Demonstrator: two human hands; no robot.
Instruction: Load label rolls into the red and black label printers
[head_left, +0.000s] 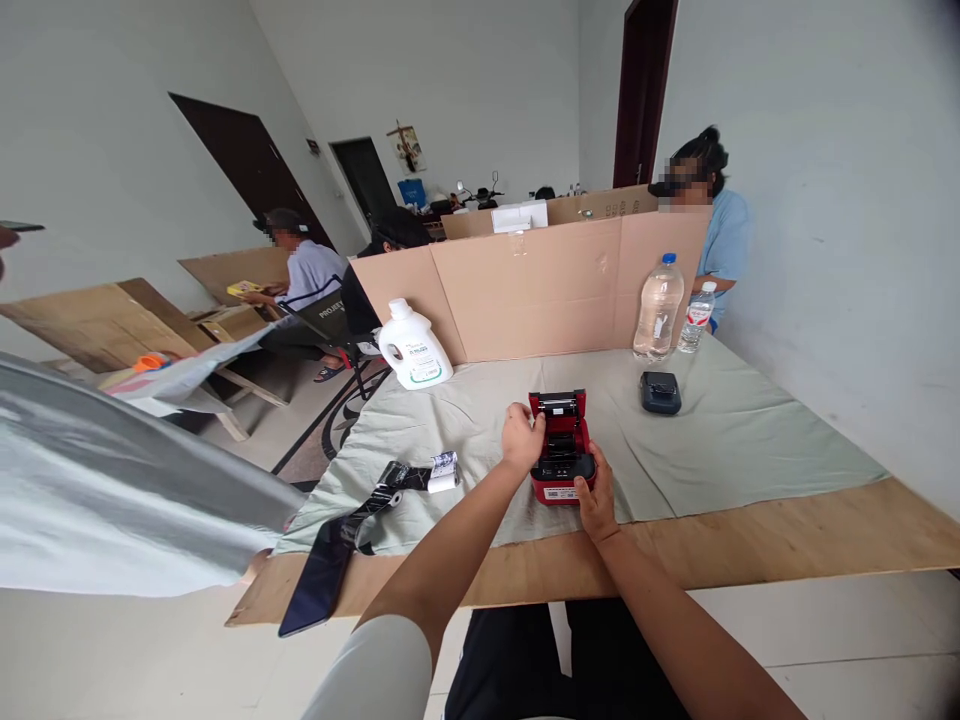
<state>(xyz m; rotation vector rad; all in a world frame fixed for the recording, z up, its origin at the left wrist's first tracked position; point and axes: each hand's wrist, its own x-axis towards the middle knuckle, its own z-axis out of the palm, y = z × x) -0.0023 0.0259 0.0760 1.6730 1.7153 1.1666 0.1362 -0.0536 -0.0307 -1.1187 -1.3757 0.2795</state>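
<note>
Head view: we see both bare hands on a small red printer [561, 450] that sits on a pale green cloth [735, 440] over a wooden table [750, 545]. Our left hand [522, 437] curls its fingers against the printer's left side, near its open lid. Our right hand [596, 497] grips the front right corner. A paper roll [444, 472] and black strip [337, 545] lie to the left; a dark device [661, 392] lies beyond.

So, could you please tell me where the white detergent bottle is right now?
In the head view, the white detergent bottle stands at the far left of the green cloth, against the cardboard divider, left of the red printer.
</note>
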